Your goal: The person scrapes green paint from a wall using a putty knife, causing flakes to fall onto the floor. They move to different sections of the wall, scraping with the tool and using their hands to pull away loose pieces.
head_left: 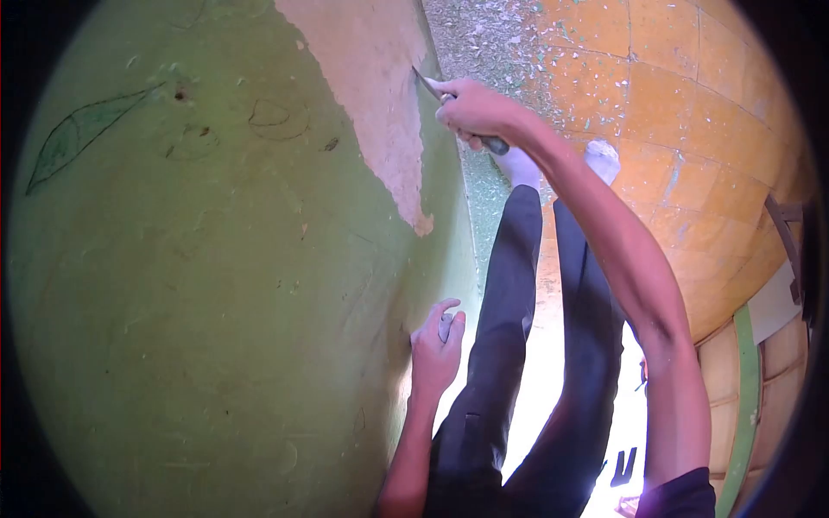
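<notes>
My right hand [475, 110] is closed around the dark handle of a scraper [494, 145], whose thin blade points up and left to the edge of a bare pinkish patch [371, 78] on the green wall [216, 302]. Lower down, my left hand [439, 345] rests near the wall with its fingers curled. A small greyish shape shows between its fingers and thumb; what it is, I cannot make out.
Pale and green flakes lie on the orange tiled floor [673, 95], thickest along the wall's foot. My dark-trousered legs [509, 293] and whitish feet [602, 160] are below my arms. A leaf drawing [78, 134] marks the wall at left. Bright light fills the lower middle.
</notes>
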{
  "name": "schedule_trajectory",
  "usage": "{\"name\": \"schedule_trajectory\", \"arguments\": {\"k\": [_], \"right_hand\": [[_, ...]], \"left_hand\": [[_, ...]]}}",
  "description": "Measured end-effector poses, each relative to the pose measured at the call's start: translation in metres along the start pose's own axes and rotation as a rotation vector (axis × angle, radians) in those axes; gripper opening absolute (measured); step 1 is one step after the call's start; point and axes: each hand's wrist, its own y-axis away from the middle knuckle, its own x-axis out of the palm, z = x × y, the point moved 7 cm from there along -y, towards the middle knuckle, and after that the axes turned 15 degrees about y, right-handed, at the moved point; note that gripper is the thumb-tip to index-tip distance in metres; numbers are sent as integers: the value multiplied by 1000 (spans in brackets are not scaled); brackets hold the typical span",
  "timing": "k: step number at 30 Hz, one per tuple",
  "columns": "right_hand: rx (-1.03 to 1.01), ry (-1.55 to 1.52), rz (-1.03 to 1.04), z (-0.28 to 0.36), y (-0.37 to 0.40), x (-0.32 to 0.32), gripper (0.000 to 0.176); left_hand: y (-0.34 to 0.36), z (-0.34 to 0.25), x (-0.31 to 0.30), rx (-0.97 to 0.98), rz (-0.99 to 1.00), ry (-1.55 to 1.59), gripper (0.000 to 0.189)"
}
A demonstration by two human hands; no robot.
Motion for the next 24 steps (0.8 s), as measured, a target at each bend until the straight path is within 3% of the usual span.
{"name": "schedule_trajectory", "arguments": {"k": [4, 7, 10, 12, 15, 17, 20, 23, 24], "right_hand": [[-58, -98, 46, 23, 58, 11, 73], [-30, -129, -38, -6, 20, 14, 72], [79, -123, -264, 12, 20, 28, 66], [-10, -186, -290, 4, 22, 48, 61], [-9, -258, -308, 16, 89, 54, 50], [-69, -164, -447, -12, 100, 62, 47], [-96, -194, -473, -43, 108, 76, 47], [-55, -69, -481, -32, 133, 89, 49], [-166, 79, -634, -17, 154, 86, 44]], "left_hand": [[-1, -4, 2, 121, -40, 35, 18], [-9, 1, 12, -157, 34, 261, 21], [-32, -32, 23, -206, 55, 367, 31], [-62, -42, 32, -72, 22, 881, 32], [-84, -60, 39, -86, 161, 1120, 32], [-91, -62, 58, -107, 255, 1102, 33], [-91, -62, 82, -123, 305, 1129, 38], [-94, -50, 79, -167, 216, 1068, 37], [-103, -37, 73, -149, 164, 985, 36]]}}
